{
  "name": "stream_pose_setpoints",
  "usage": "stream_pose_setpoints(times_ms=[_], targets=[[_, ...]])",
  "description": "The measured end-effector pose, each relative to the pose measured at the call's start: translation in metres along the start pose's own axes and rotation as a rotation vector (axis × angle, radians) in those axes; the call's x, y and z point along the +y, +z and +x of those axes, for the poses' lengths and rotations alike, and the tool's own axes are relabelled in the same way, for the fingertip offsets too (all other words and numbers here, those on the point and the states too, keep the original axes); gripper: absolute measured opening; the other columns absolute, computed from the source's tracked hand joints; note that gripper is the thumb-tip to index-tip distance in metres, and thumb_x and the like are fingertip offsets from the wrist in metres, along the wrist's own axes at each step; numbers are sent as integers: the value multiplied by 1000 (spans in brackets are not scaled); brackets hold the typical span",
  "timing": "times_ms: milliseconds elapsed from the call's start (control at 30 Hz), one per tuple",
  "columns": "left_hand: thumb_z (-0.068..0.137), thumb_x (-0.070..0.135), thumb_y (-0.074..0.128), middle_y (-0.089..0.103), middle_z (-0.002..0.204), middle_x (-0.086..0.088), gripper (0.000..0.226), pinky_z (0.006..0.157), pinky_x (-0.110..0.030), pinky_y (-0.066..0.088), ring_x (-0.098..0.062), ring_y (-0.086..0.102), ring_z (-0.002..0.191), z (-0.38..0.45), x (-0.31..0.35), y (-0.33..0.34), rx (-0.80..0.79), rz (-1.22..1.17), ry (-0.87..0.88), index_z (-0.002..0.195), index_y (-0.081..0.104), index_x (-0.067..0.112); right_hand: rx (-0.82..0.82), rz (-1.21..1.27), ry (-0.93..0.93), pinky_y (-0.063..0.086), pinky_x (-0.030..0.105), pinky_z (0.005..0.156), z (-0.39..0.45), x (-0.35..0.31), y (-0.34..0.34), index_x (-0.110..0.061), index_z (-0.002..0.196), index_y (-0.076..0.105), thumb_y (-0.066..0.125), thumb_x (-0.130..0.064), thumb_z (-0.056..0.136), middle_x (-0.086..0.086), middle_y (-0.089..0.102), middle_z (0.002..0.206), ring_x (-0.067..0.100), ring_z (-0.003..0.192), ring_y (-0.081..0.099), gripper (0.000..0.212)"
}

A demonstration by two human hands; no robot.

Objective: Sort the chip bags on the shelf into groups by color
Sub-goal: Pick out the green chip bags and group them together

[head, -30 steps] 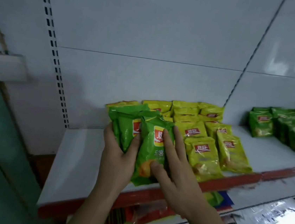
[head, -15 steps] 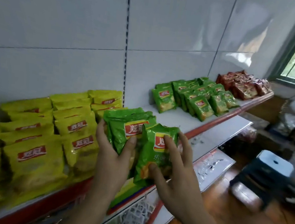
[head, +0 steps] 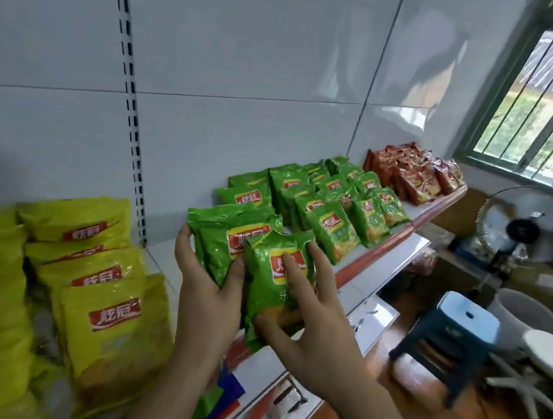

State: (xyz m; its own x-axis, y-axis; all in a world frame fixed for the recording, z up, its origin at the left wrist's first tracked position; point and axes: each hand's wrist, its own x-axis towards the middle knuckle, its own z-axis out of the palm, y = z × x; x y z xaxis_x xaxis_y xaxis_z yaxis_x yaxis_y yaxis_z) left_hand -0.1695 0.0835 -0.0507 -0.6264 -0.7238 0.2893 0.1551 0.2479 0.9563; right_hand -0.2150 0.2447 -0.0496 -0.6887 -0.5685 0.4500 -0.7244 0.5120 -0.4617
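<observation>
green chip bags (head: 230, 238): two in left hand (head: 209, 301), one in right hand (head: 309, 330).

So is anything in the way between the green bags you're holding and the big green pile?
Nothing visible. The green foil chip bags held in the left hand and right hand sit just before the green bag pile, with only bare white shelf between them.
</observation>
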Motion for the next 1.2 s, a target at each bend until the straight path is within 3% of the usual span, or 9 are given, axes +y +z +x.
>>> stream_pose_setpoints(times_ms=[167,400,500,633,767,900,1000,1100,1200], targets=[[99,34,67,57,130,21,89,67,-9,50,13,65,89,53,-14,8,101,1,10,163,6,33,79,-4,10,58,48,103,58,42,20,-42,164,28,71,-54,93,-18,-10,175,24,154,37,83],[98,26,68,54,141,6,86,61,-3,49,-13,65,104,91,-27,-5,224,106,54,163,12,26,86,-110,48,53,54,110,135,92,57,-34,163,31,75,-48,93,-3,-5,177,35,156,32,84],[97,28,69,51,145,7,86,65,-4,47,11,63,100,93,-32,-2,239,145,47,163,13,27,-8,-181,-24,46,53,116,158,103,85,-32,164,28,73,-47,94,5,-5,177,36,155,28,85],[99,15,68,49,124,19,85,60,6,41,39,48,83,93,-30,16,280,117,11,165,14,19,-162,-323,-95,34,63,122,186,121,118,-32,167,16,65,-50,97,13,-8,177,43,159,17,88],[98,11,68,39,115,34,78,66,9,38,42,44,87,95,-27,40,366,160,18,161,21,11,-206,-472,-129,8,64,129,202,144,129,-29,170,15,40,-66,100,17,-3,177,43,162,-11,83],[97,28,68,48,121,37,76,69,-1,46,27,58,96,97,-35,63,469,210,30,153,19,41,-227,-437,-239,11,61,130,216,161,128,-21,170,14,35,-65,101,20,3,177,42,163,-4,84],[98,26,69,52,126,34,79,71,0,46,20,61,101,92,-36,83,539,236,18,149,16,55,-221,-396,-322,10,61,131,225,169,129,-21,171,7,37,-64,102,23,3,176,43,163,-3,86],[97,20,69,51,120,34,78,69,4,43,29,58,94,84,-36,100,573,232,-14,157,20,32,-253,-374,-402,7,60,131,228,174,135,-22,170,2,39,-63,101,25,-9,174,44,162,-13,89],[97,23,71,55,117,33,85,65,1,46,26,62,89,78,-38,110,596,196,-54,163,18,25,-315,-367,-418,-2,59,131,231,176,135,-25,169,-6,13,-63,97,25,-21,172,44,159,-24,84]])
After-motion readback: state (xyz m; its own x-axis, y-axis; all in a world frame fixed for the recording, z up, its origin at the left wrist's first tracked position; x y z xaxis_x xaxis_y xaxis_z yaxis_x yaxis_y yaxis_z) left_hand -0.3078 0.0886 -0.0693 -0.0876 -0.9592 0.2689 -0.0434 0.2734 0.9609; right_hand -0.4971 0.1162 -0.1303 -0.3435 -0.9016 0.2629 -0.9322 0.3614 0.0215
